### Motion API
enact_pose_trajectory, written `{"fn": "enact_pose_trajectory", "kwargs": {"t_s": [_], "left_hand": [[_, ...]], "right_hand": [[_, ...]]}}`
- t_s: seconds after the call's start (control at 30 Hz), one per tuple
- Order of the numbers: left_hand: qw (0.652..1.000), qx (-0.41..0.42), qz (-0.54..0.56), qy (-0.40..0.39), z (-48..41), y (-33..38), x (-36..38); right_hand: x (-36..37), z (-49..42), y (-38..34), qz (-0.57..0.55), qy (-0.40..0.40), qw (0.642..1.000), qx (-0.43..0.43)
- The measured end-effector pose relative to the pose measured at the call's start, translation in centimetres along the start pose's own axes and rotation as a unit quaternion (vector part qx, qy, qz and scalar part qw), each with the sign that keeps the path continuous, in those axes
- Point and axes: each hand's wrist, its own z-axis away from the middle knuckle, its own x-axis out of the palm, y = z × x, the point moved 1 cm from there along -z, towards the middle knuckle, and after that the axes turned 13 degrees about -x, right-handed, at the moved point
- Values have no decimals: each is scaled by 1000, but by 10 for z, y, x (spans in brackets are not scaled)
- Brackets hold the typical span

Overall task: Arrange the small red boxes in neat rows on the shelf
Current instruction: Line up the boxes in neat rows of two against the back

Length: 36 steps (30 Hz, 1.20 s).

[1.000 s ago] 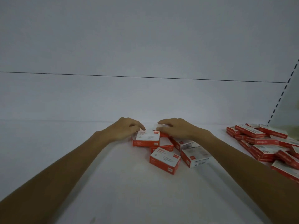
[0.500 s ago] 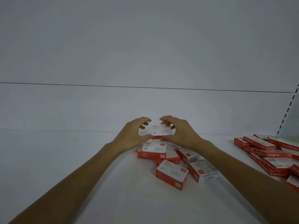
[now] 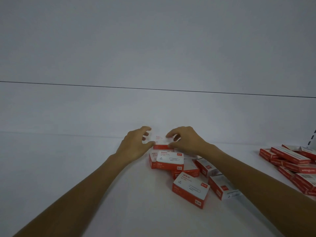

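A small red-and-white box (image 3: 161,142) is held between both hands near the back of the white shelf (image 3: 85,168). My left hand (image 3: 135,145) grips its left end and my right hand (image 3: 185,141) grips its right end; fingers hide part of its top. Just in front of it a box (image 3: 169,160) lies on top of others in a loose cluster. More loose boxes lie nearer me, one (image 3: 190,189) in front and one (image 3: 222,187) beside my right forearm.
A heap of longer red boxes (image 3: 290,163) lies at the right of the shelf. The white back wall (image 3: 153,108) rises just behind my hands. A perforated upright (image 3: 312,137) stands at the far right.
One second ago both hands rested on the cluster. They lifted one box half a second ago, and now hold it lower, at the back of the cluster near the wall.
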Motion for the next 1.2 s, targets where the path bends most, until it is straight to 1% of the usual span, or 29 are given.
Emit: {"fn": "enact_pose_trajectory", "kwargs": {"t_s": [0.07,0.17,0.27,0.37,0.43,0.5,0.57,0.67,0.73,0.77,0.8,0.87,0.93,1.03,1.1,1.2], "left_hand": [[999,-1,-30,-23,2,-4,0],[998,3,-35,-60,7,-9,-1],[997,-3,12,-72,11,-10,-6],[991,8,69,-118,17,-6,-10],[987,16,61,-150,22,-2,-10],[985,22,25,-167,25,0,-6],[985,48,13,-165,28,3,-4],[985,73,28,-153,31,4,-4],[987,75,28,-138,31,4,-2],[988,74,26,-131,30,3,-1],[989,71,24,-127,30,3,1],[989,71,18,-129,30,2,2],[988,82,3,-127,31,1,4],[988,92,-8,-122,33,2,4],[988,97,5,-122,34,4,4],[987,112,8,-116,34,5,7]], "right_hand": [[7,-5,5,-14,-11,999,34],[14,-14,8,-11,-3,999,33],[19,-22,5,12,6,999,41],[19,-29,3,16,9,998,56],[16,-28,2,47,-11,996,77],[9,-23,1,77,-31,993,89],[-1,-15,-3,47,-16,996,69],[-17,6,-18,-26,-5,1000,12],[-19,25,-31,-60,-31,998,-1],[-19,33,-36,-59,-54,997,-2],[-19,39,-40,-38,-83,996,-6],[-18,42,-41,38,-139,989,-18],[-21,43,-40,71,-160,984,-27],[-24,48,-35,22,-137,989,-42],[-24,51,-33,-21,-86,995,-55],[-25,51,-27,-67,16,996,-52]]}}
